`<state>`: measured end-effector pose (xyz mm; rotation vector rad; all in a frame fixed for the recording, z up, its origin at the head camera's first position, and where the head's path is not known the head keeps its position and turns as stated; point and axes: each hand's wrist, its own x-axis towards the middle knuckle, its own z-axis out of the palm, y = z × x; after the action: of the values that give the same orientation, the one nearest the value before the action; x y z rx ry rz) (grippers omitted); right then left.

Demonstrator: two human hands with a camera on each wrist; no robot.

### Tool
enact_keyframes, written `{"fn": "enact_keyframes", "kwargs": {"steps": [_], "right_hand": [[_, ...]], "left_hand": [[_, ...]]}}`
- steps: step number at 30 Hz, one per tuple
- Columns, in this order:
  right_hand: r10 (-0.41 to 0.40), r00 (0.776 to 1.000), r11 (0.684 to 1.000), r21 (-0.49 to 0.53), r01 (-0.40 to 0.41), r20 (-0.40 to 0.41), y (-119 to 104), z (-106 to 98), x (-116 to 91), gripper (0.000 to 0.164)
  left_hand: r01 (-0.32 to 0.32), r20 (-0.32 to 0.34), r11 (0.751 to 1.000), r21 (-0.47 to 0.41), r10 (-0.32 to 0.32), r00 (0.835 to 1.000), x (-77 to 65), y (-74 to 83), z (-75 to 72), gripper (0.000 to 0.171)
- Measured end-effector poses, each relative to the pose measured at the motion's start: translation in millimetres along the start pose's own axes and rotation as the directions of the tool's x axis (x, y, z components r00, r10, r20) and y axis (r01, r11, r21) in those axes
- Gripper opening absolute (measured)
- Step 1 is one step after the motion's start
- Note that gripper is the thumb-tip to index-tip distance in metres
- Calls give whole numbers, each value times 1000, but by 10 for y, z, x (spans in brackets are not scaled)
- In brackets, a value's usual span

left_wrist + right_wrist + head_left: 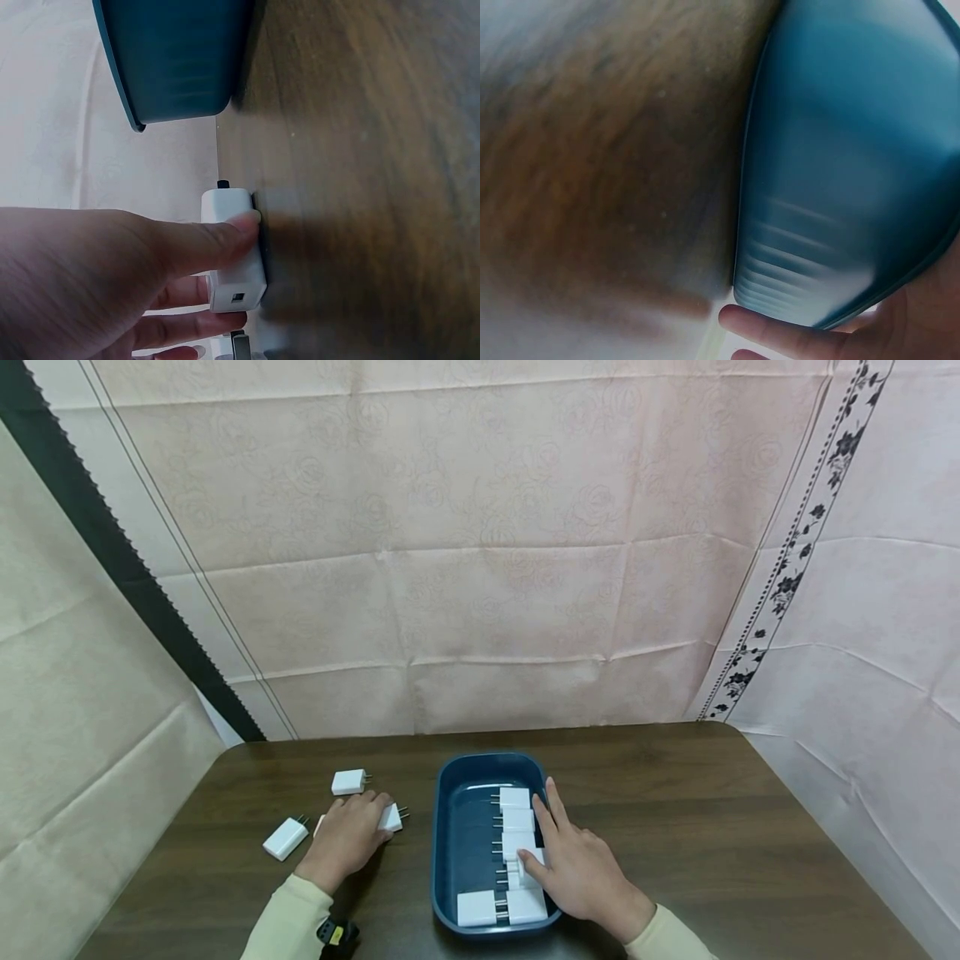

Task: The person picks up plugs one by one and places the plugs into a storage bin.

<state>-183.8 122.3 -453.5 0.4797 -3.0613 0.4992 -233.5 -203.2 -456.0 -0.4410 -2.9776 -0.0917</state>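
In the head view my left hand [351,837] is over the table, left of the blue tray [463,827]. Its thumb and fingers pinch a white USB wall charger [234,289], whose prongs point toward the tray. My right hand [581,868] lies over the tray's right rim with its fingers extended. The right thumb rests over a white charger [534,875] inside. More chargers [514,798] form a column along the tray's right side, prongs to the left. Another charger [476,909] lies at the near left of the tray, its prongs facing that column.
Two loose chargers, one behind the left hand [348,782] and one to its left [286,838], lie on the brown wooden table [675,810]. Part of another white piece shows beside the left hand. Pale patterned cloth [495,568] hangs behind the table.
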Motion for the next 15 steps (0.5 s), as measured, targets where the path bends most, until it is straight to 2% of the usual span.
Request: {"fn": "enact_keyframes", "kwargs": {"steps": [15], "right_hand": [[1, 1000, 1000, 1, -1, -10, 7, 13, 0, 82]], "left_hand": [[-22, -53, 1000, 16, 23, 998, 5, 15, -8, 43]]}}
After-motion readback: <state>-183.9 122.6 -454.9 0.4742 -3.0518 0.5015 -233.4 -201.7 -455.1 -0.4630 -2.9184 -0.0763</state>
